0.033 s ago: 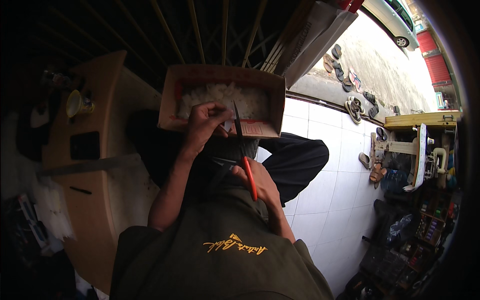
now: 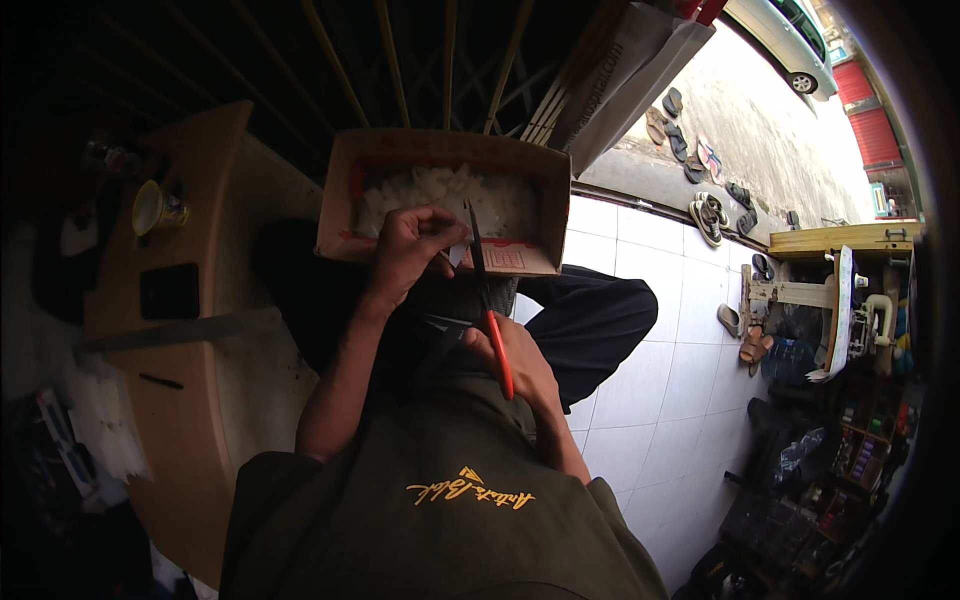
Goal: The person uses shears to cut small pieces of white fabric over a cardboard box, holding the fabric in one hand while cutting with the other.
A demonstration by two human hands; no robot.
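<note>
My left hand (image 2: pixel 408 250) pinches a small white piece (image 2: pixel 457 256), paper or thin plastic, by its edge over the near side of a cardboard box (image 2: pixel 345 165). Fingers of my right hand (image 2: pixel 522 362) are wrapped round the red handles of a pair of scissors (image 2: pixel 480 265). Its dark blades point away from me, next to the white piece, with their tips slightly parted over the box. Inside the box lies a heap of small whitish translucent pieces (image 2: pixel 445 187).
At left a wooden table (image 2: pixel 165 400) bears a yellow-and-white cup (image 2: pixel 158 208), a dark flat rectangular object (image 2: pixel 170 291) and a pen (image 2: pixel 161 381). A folding gate (image 2: pixel 450 60) stands behind the box. A sewing machine (image 2: pixel 880 318) is at right, above cluttered shelves (image 2: pixel 865 440). Sandals (image 2: pixel 707 220) lie by the doorway.
The scissors' tips have parted slightly, and the white piece beside the blades has shifted a little. Both hands are nearly where they were.
</note>
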